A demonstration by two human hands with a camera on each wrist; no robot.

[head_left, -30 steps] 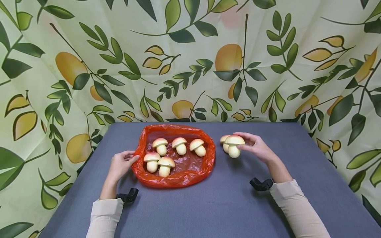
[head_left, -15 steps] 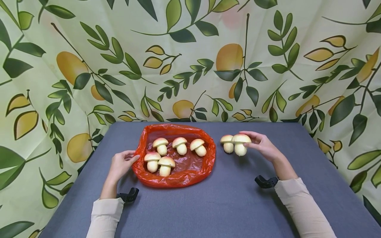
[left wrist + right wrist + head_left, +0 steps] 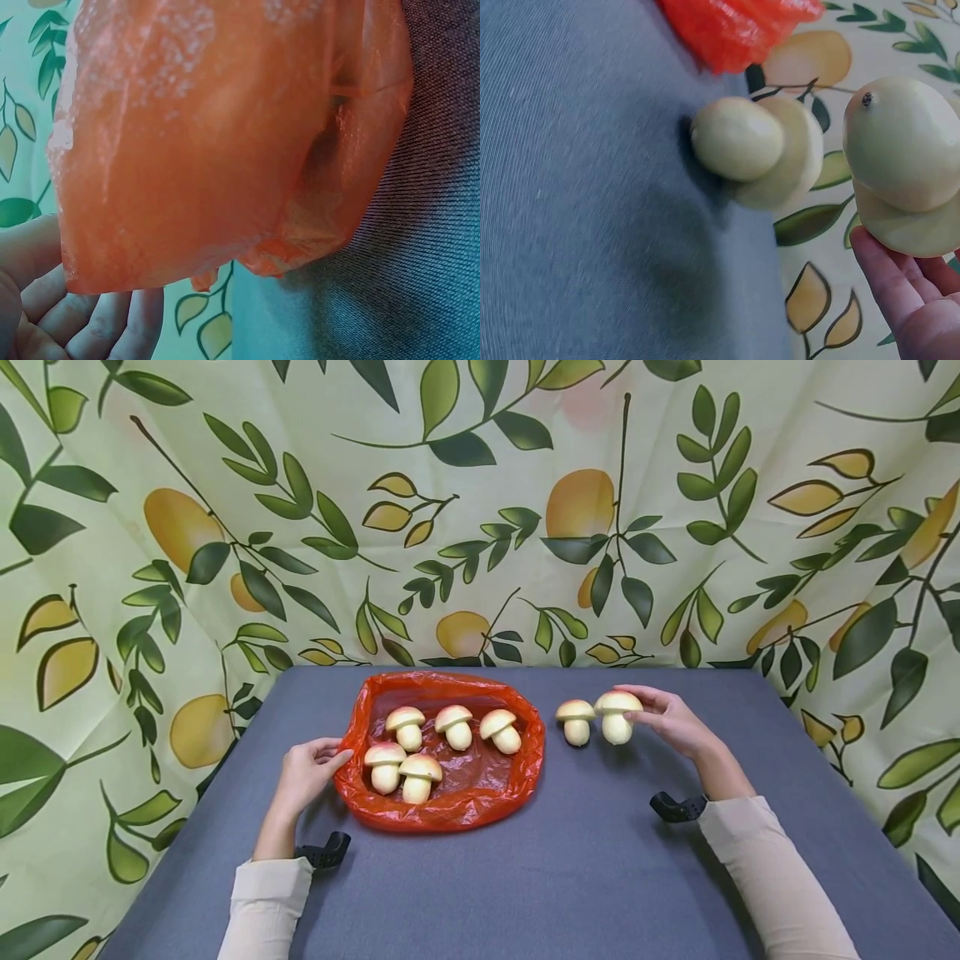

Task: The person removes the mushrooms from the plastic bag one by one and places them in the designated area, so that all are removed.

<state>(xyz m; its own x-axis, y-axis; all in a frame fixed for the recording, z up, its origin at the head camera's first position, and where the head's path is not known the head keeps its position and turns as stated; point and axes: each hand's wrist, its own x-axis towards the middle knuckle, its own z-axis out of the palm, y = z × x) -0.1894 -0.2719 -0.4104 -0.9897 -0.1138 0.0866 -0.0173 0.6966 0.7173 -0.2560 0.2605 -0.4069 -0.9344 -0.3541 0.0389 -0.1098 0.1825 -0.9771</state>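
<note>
a pale cloth (image 3: 517,493) printed with green leaves and orange fruit hangs behind the blue-grey worktop (image 3: 525,893) and along both its sides. left of centre on the worktop rests a red plastic bag (image 3: 442,818), its mouth spread into a wide, crumpled ring so that the inside shows. a cream left sleeve (image 3: 266,902) and a cream right sleeve (image 3: 780,885) reach in from the bottom.

the left hand (image 3: 303,772) pinches the bag's left rim, fingers narrow on the film. the right hand (image 3: 671,722), well to the right of the bag, has its fingers closed on the cap of one cream-and-red mushroom (image 3: 617,717) – cap up, stem down; whether the stem's foot touches the worktop i cannot tell. a black device sits at each wrist, one on the left (image 3: 327,851) and one on the right (image 3: 677,807).

a second mushroom (image 3: 576,722) stands upright on the worktop just beside the held one, between it and the bag. five more lie inside the bag – three spaced along the back (image 3: 454,727), the rightmost tilted, and a close pair (image 3: 386,767) at the front left.
</note>
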